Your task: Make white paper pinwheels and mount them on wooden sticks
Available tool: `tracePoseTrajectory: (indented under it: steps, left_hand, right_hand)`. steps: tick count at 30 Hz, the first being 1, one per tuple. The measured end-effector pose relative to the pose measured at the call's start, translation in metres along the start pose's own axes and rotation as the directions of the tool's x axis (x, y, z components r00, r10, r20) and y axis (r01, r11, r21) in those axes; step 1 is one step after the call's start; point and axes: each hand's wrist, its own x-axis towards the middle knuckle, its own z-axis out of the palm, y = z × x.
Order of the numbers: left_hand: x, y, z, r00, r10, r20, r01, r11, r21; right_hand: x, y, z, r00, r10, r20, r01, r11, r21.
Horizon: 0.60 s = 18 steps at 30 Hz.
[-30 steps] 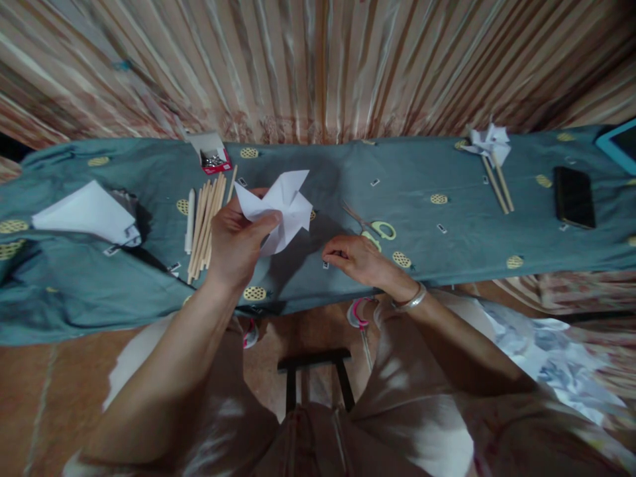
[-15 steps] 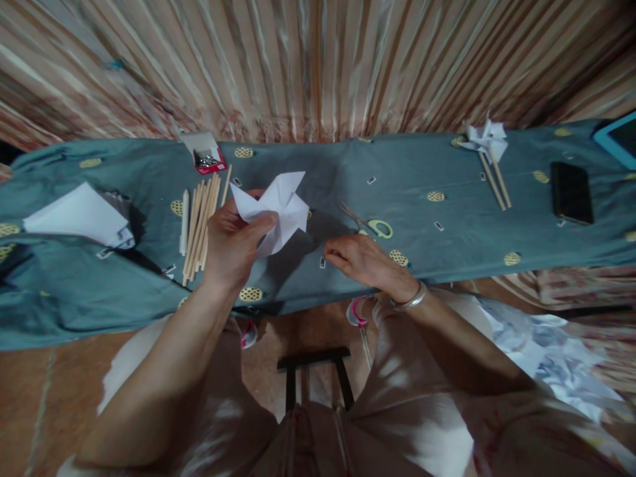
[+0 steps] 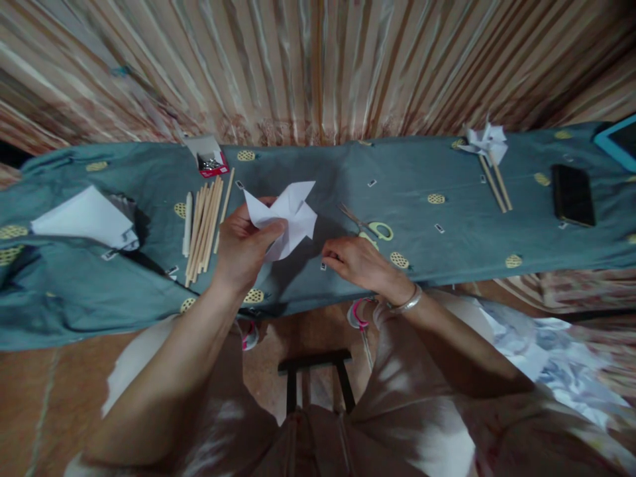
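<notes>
Your left hand (image 3: 242,253) is gripping folded white paper pinwheel (image 3: 297,224), left of pale-green-handled metal scissors (image 3: 381,230). Right hand (image 3: 356,262) is pinching closed, just nearside of scissors; cannot tell if anything is inside. Pinch folds gently near centre, sparing blades.

Dim light casts soft shadows on the cloth (image 3: 472,242); the edges look stretched.

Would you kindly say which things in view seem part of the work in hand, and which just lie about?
Likely the job's: folded white paper pinwheel in the left hand; pale wooden sticks; white paper stack; red and white box of small metal pieces; green-handled scissors.

Likely just lying about: black rectangular phone; blue-edged flat device.
</notes>
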Motion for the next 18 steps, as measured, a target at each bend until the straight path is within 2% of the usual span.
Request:
tracePoseTrajectory:
  steps: [6, 13, 16, 18]
  left_hand:
    - [-0.002, 0.000, 0.002, 0.999, -0.033, 0.030, 0.034, 0.999, -0.030]
    - [0.001, -0.004, 0.000, 0.998, -0.031, 0.048, 0.033, 0.998, -0.045]
    - [0.001, -0.006, -0.001, 0.998, 0.006, 0.057, -0.005, 1.000, -0.019]
    - [0.001, -0.005, -0.001, 0.998, 0.030, 0.047, -0.031, 0.999, 0.010]
  right_hand:
    - [-0.004, -0.001, 0.006, 0.992, -0.119, -0.038, 0.114, 0.985, -0.126]
    - [-0.008, -0.007, 0.011, 0.979, -0.176, -0.100, 0.149, 0.962, -0.230]
    - [-0.008, -0.006, 0.011, 0.977, -0.162, -0.138, 0.134, 0.972, -0.195]
    - [-0.007, -0.004, 0.007, 0.972, -0.150, -0.182, 0.131, 0.985, -0.113]
